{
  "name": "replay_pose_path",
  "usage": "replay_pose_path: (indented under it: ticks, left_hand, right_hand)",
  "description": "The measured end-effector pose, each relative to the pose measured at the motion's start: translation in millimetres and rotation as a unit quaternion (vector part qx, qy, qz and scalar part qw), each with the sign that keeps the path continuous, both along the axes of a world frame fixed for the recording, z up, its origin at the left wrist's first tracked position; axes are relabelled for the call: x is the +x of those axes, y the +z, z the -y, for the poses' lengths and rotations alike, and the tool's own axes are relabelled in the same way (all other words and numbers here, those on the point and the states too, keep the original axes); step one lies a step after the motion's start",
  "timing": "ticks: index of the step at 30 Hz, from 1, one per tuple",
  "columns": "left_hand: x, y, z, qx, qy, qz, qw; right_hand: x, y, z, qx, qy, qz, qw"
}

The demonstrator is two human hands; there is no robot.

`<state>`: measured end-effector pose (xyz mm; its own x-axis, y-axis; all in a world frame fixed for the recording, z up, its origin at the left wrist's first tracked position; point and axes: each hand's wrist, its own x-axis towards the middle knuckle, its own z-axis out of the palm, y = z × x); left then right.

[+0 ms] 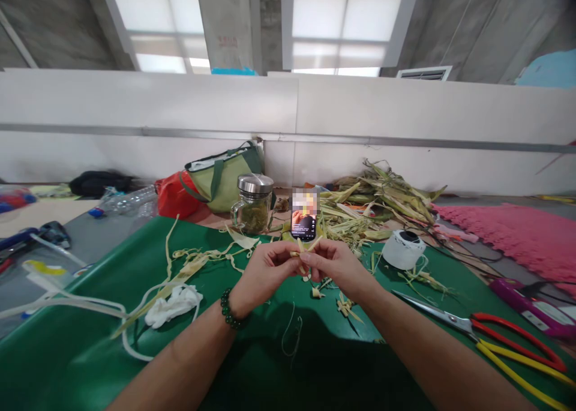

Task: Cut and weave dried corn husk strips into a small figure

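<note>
My left hand (265,270) and my right hand (335,264) meet above the green mat (90,339), fingers pinched together on thin pale yellow husk strips (306,249). A dark bead bracelet (230,312) circles my left wrist. Small cut husk bits (344,306) lie on the mat just under my right hand. A long pale strip (180,273) trails off to the left of my left hand.
A phone (303,214) stands propped behind my hands, beside a lidded glass jar (252,204). A heap of dried corn husks (382,204) and a white string spool (404,249) lie at the right. Red and yellow scissors (486,330) rest near my right forearm. Crumpled white tissue (173,303) lies left.
</note>
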<state>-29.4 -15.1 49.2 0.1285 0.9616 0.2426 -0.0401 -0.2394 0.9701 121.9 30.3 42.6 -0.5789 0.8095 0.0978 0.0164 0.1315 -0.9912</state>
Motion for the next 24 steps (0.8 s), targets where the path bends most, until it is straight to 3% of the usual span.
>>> replay_pose_path:
  ticks: [3, 5, 7, 9, 11, 15, 19, 24]
  left_hand:
    - [1, 1.4, 0, 0.003, -0.003, -0.003, 1.000]
    - [1, 1.3, 0, -0.011, 0.001, 0.005, 1.000]
    - [1, 0.6, -1, -0.021, 0.005, 0.012, 1.000]
    - [0, -0.5, -1, -0.014, 0.004, 0.007, 1.000]
    - [-1, -1.7, -2, 0.004, 0.004, -0.007, 1.000]
    - [2, -3.8, -1, 0.021, 0.006, -0.046, 0.999]
    - [5, -5.0, -1, 0.016, 0.016, -0.082, 0.996]
    - [3, -3.9, -1, -0.015, -0.007, -0.033, 0.999]
  right_hand:
    - [0, -2.4, 0, 0.019, -0.030, -0.028, 0.999]
    - [3, -0.9, 2, 0.126, -0.131, -0.056, 0.982]
    - [7, 1.6, 4, 0.279, -0.210, -0.045, 0.936]
    - [11, 3.3, 7, 0.397, -0.205, 0.004, 0.895]
    - [12, 3.5, 8, 0.458, -0.163, 0.048, 0.872]
    - [10, 2.3, 7, 0.506, -0.134, 0.085, 0.848]
    - [8, 1.4, 6, 0.487, -0.127, 0.106, 0.858]
    - [7, -0.7, 3, 0.477, -0.158, 0.082, 0.861]
